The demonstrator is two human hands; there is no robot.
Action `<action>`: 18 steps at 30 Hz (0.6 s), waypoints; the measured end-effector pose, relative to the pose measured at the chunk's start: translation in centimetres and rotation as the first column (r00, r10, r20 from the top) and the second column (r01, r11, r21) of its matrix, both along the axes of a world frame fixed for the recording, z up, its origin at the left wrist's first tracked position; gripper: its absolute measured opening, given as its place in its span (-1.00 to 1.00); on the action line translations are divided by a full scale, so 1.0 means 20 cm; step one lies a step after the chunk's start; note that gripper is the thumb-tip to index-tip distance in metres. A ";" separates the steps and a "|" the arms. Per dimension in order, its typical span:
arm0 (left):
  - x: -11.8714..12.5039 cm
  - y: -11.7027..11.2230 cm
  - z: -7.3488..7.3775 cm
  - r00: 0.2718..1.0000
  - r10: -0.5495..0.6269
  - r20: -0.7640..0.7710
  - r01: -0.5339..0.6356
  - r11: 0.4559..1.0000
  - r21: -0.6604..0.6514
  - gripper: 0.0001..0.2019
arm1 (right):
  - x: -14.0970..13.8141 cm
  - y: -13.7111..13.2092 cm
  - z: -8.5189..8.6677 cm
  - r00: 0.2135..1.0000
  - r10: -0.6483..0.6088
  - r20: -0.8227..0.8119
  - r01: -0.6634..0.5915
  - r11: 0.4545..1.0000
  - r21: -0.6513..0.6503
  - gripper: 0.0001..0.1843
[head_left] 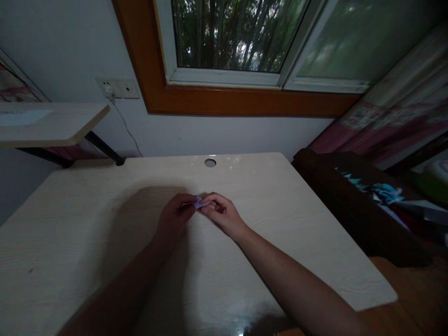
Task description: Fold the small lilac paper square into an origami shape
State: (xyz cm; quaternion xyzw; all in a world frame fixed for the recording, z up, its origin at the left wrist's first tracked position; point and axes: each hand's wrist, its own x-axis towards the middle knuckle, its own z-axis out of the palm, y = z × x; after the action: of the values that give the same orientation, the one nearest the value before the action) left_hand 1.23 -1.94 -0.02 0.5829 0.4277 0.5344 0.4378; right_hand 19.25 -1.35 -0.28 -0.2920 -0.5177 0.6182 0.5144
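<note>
Between my two hands is a small piece of purple paper (198, 202), which looks folded. My left hand (176, 212) pinches its left side between thumb and fingers. On the other side, my right hand (224, 212) has its fingers closed on the paper's right part. Both hands are low over the pale wood-grain desk (245, 261), around its middle. The fingers cover part of the paper, so its full shape is hidden.
A round cable hole (210, 162) lies near the desk's back edge. At left, a raised shelf (52, 128) stands on black legs. Beyond the desk are a window (238, 37) and a wall socket (117, 87). Dark furniture with cloth items (385, 192) stands at right.
</note>
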 end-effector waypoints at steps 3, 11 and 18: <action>0.01 0.00 0.00 1.000 0.006 0.008 -0.006 1.000 -0.009 -0.85 | -0.01 0.01 -0.01 0.996 -0.065 0.058 0.061 0.996 0.072 -0.82; 0.00 -0.03 0.03 0.997 -0.046 0.056 0.045 0.999 0.013 -0.85 | 0.02 0.03 0.00 0.941 -0.241 0.240 0.173 0.947 0.272 -0.89; 0.00 -0.04 0.02 1.000 0.002 -0.015 -0.002 1.000 -0.007 -0.85 | 0.02 0.03 0.01 0.951 -0.218 0.222 0.146 0.943 0.299 -0.85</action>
State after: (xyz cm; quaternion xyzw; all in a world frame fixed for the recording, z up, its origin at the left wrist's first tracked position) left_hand 1.24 -2.65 0.42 0.5852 0.4333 0.5289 0.4360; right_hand 19.63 -0.80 -0.13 -0.3395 -0.6311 0.4465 0.5358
